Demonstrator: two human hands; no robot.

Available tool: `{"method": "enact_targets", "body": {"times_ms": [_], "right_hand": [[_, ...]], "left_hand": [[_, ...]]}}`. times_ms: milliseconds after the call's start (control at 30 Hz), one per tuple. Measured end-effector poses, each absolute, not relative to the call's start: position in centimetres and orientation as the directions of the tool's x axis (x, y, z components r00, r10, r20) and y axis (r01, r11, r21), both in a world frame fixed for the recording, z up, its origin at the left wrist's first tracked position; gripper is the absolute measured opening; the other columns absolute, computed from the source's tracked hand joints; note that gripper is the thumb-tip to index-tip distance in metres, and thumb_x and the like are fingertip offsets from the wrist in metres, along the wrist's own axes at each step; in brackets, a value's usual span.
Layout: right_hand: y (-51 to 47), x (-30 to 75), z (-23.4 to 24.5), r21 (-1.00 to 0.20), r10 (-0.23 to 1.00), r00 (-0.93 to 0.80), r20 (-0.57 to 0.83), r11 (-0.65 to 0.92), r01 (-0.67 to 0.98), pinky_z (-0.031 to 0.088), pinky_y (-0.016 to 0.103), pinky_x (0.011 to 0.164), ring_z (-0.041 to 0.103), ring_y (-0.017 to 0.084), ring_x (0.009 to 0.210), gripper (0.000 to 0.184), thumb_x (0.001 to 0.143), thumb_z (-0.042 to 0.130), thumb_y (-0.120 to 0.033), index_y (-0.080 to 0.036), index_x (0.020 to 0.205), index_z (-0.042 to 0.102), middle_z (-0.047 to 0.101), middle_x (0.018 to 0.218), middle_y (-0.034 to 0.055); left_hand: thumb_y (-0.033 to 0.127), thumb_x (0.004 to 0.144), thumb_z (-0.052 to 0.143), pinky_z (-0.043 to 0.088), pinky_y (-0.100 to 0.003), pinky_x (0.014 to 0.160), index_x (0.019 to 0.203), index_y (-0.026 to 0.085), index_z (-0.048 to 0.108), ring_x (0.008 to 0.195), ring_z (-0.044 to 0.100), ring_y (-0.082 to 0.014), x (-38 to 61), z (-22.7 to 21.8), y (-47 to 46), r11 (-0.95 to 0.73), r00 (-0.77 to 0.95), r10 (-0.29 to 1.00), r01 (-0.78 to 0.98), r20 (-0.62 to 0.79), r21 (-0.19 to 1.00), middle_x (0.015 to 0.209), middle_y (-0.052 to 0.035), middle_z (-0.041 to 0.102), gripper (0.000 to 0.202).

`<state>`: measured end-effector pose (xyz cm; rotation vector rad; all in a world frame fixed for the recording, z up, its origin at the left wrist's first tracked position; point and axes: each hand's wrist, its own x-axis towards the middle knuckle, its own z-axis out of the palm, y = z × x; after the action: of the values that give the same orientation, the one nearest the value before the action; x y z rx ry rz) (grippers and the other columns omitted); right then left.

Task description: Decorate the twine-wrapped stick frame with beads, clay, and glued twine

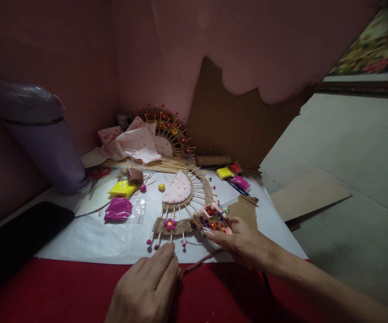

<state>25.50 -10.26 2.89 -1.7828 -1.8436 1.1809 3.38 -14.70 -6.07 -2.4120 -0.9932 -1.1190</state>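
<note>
A fan-shaped craft piece of thin wooden sticks and braided jute (177, 226) lies on white paper. A dotted half-round of fabric (178, 188) sits at its centre, and a magenta clay flower (170, 224) is on the jute band. My left hand (147, 285) has its fingers together at the near end of one wooden stick (171, 238); its thumb and that stick's tip are hidden. Coloured balls cap the neighbouring sticks. My right hand (236, 237) grips a floral-patterned cloth item (212, 218) over the fan's right side. A brown cord (200, 264) runs between the hands.
Bagged magenta clay (118, 210) and yellow clay (123, 189) lie left, near red-handled scissors (100, 172). Further back are a finished fan (180, 130), dotted cloth (136, 141) and twine (213, 160). A purple bottle (42, 139), black object (22, 237) and cardboard (234, 121) flank the paper.
</note>
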Motion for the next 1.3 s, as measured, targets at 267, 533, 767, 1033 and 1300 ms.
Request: {"method": "enact_targets", "body": {"times_ms": [267,533,767,1033,1300], "right_hand": [[-10.6,26.4,2.3,-0.752,0.931,-0.134,-0.338,-0.182,0.633,0.033,0.023,0.048,0.042,0.011,0.054,0.036,0.077,0.06,-0.05,-0.015,0.085,0.064,0.05,0.061,-0.0004],[-11.0,26.3,2.8,-0.768,0.916,-0.134,-0.379,-0.23,0.598,0.035,0.023,0.053,0.042,0.01,0.056,0.033,0.077,0.062,-0.045,-0.014,0.089,0.063,0.052,0.064,-0.0012],[-11.5,26.7,2.9,-0.799,0.916,-0.166,-0.364,-0.216,0.562,0.034,0.02,0.052,0.041,0.01,0.058,0.031,0.078,0.061,-0.047,-0.015,0.079,0.061,0.054,0.068,-0.0005],[-11.5,27.1,2.5,-0.783,0.904,-0.139,-0.404,-0.263,0.564,0.037,0.022,0.054,0.048,0.012,0.062,0.038,0.078,0.061,-0.051,-0.014,0.085,0.063,0.059,0.074,0.0026],[-10.9,27.2,2.4,-0.77,0.924,-0.083,-0.373,-0.258,0.583,0.038,0.023,0.054,0.047,0.012,0.059,0.04,0.074,0.064,-0.051,-0.012,0.085,0.061,0.058,0.07,0.0018]], "left_hand": [[0.004,0.081,0.047,0.056,-0.035,0.063,0.094,0.009,0.067,0.085,0.067,-0.0267,3.4,-6.2,-14.6,-0.72,0.452,0.462,0.693,0.763,0.025,0.101,-0.0185,0.069,0.024],[0.006,0.082,0.047,0.055,-0.034,0.064,0.094,0.009,0.067,0.084,0.067,-0.0255,3.3,-6.1,-14.7,-0.718,0.458,0.46,0.696,0.761,0.015,0.101,-0.0184,0.069,0.023],[0.007,0.083,0.047,0.055,-0.034,0.065,0.095,0.009,0.067,0.084,0.067,-0.0248,3.3,-6.0,-14.7,-0.715,0.456,0.463,0.699,0.76,0.016,0.102,-0.0182,0.069,0.023],[0.008,0.083,0.047,0.054,-0.033,0.064,0.091,0.009,0.067,0.082,0.067,-0.0246,3.5,-6.0,-14.5,-0.713,0.434,0.457,0.7,0.776,0.028,0.1,-0.0181,0.069,0.022],[0.009,0.084,0.047,0.054,-0.032,0.064,0.092,0.01,0.067,0.081,0.067,-0.0235,3.4,-5.9,-14.7,-0.706,0.445,0.462,0.708,0.767,0.014,0.1,-0.0172,0.069,0.022]]}}
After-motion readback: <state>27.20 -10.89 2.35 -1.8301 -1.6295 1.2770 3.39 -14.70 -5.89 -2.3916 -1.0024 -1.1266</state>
